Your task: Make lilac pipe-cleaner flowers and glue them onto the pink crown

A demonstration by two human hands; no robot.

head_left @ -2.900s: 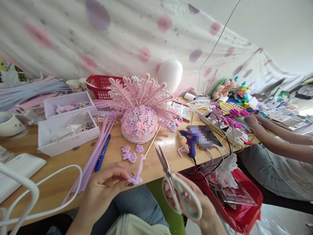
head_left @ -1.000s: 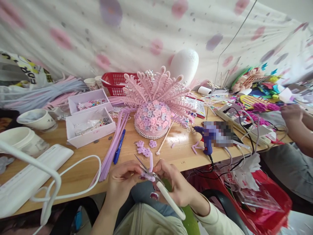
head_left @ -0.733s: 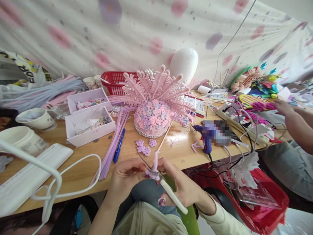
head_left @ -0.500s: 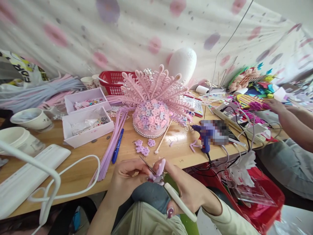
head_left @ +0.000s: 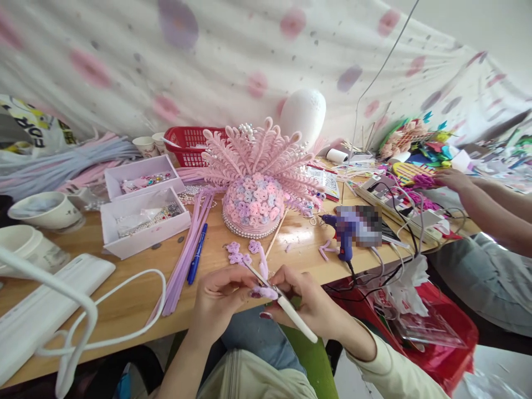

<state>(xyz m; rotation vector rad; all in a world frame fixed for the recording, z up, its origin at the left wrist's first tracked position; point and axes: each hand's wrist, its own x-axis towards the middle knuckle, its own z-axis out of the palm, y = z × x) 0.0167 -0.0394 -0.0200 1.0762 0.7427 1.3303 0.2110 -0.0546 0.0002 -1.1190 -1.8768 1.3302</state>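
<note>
Wooden desk (head_left: 124, 302) before a hanging spotted cloth (head_left: 233, 50), light glinting on the wood.
The white cloth falls in folds with blurry pink and purple spots; top right is plain white wall or ceiling (head_left: 477, 25). Below are a green seat (head_left: 319, 357) and pale floor (head_left: 507, 360).

Craft workshop, probably: beads (head_left: 169, 210), glue gun (head_left: 345, 247)
</note>
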